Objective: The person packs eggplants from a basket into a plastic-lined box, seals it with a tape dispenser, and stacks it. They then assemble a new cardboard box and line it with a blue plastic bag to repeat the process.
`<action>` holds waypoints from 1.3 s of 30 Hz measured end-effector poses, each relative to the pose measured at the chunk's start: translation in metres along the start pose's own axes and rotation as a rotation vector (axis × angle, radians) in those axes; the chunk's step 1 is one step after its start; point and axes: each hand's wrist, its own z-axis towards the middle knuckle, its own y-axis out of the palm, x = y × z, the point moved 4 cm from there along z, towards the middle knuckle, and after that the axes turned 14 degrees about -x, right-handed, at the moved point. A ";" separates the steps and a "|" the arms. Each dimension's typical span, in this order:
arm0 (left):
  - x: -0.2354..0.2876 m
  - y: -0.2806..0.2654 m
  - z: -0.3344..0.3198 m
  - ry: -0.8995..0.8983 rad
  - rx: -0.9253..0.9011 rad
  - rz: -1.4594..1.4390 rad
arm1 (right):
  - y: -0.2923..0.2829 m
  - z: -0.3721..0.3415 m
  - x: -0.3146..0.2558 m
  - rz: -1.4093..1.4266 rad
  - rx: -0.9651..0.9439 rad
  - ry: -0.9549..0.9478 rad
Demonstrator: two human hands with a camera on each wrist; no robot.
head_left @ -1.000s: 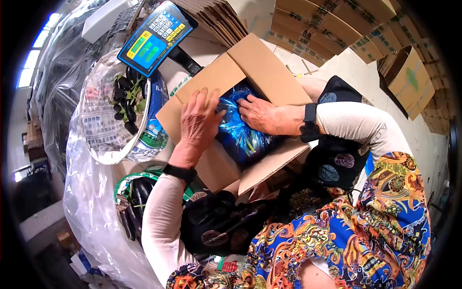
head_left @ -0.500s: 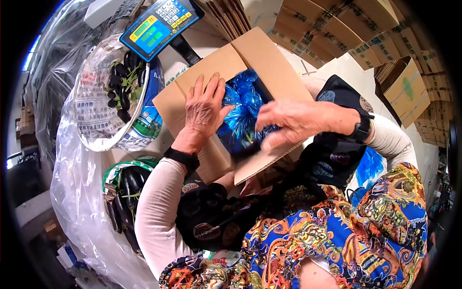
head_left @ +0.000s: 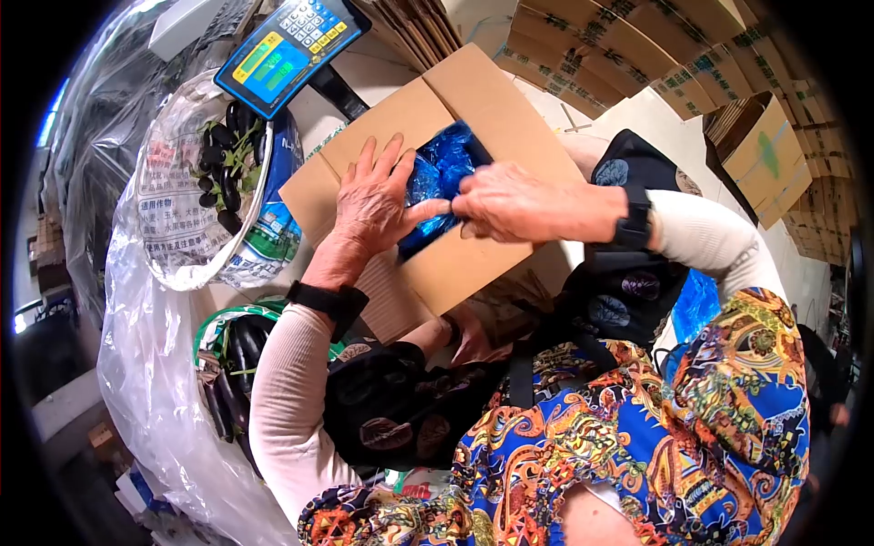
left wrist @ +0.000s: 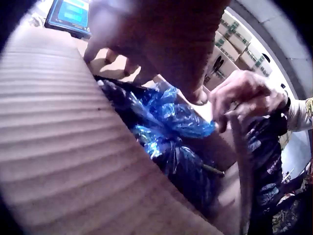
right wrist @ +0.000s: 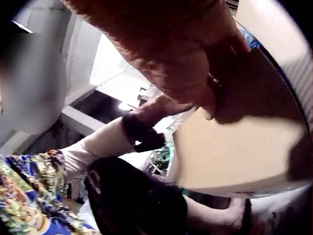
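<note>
A cardboard box (head_left: 319, 200) stands before me with its top flaps raised, a knotted blue plastic bag (head_left: 443, 156) inside it. My left hand (head_left: 367, 207) lies with spread fingers on the left flap, its thumb reaching over the opening. At the right side, my right hand (head_left: 519, 207) grips the edge of the near flap (head_left: 469, 268) with curled fingers. From the right wrist view, the thumb lies against the outer face of that flap (right wrist: 234, 152). The bag (left wrist: 168, 127) shows shiny and crumpled in the left wrist view; its lower part is hidden by cardboard.
A scale display (head_left: 289, 53) rises behind the box. To the left, a white woven sack (head_left: 173, 227) holds eggplants (head_left: 228, 173), and a green-rimmed bag nearer me holds more eggplants (head_left: 246, 350). Stacked cartons (head_left: 592, 55) line the back right; clear plastic sheeting (head_left: 137, 364) hangs at the left.
My right hand has left the blue bag, moved out to the right, then come back to the near flap, which now leans further over the opening. My left hand stays on the left flap.
</note>
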 end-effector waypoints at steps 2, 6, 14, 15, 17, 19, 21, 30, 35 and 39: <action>-0.001 0.003 0.002 0.016 -0.051 -0.043 | 0.008 0.006 0.008 -0.103 -0.025 0.111; 0.008 0.018 0.000 0.008 -0.060 -0.065 | -0.003 0.000 0.006 -0.295 0.206 0.144; 0.017 0.019 0.000 -0.031 -0.069 -0.064 | 0.035 0.018 0.038 -0.505 -0.027 0.141; 0.016 0.021 -0.002 -0.025 -0.075 -0.055 | 0.027 0.023 0.032 -0.470 -0.124 0.177; 0.014 0.021 -0.001 -0.005 -0.081 -0.041 | 0.021 0.023 0.030 -0.443 -0.140 0.201; 0.013 0.023 0.001 0.003 -0.084 -0.053 | 0.024 0.009 0.037 -0.464 -0.001 0.159; 0.012 0.025 0.000 0.000 -0.068 -0.063 | -0.008 -0.022 0.015 -0.347 0.153 0.132; 0.008 0.025 0.001 -0.024 -0.050 -0.089 | -0.042 -0.068 0.050 0.745 0.338 0.338; 0.008 0.021 0.000 -0.008 -0.096 -0.094 | -0.018 -0.018 0.038 0.510 0.358 0.046; -0.005 0.010 -0.004 0.003 0.055 -0.187 | 0.014 0.004 0.056 0.017 0.661 0.172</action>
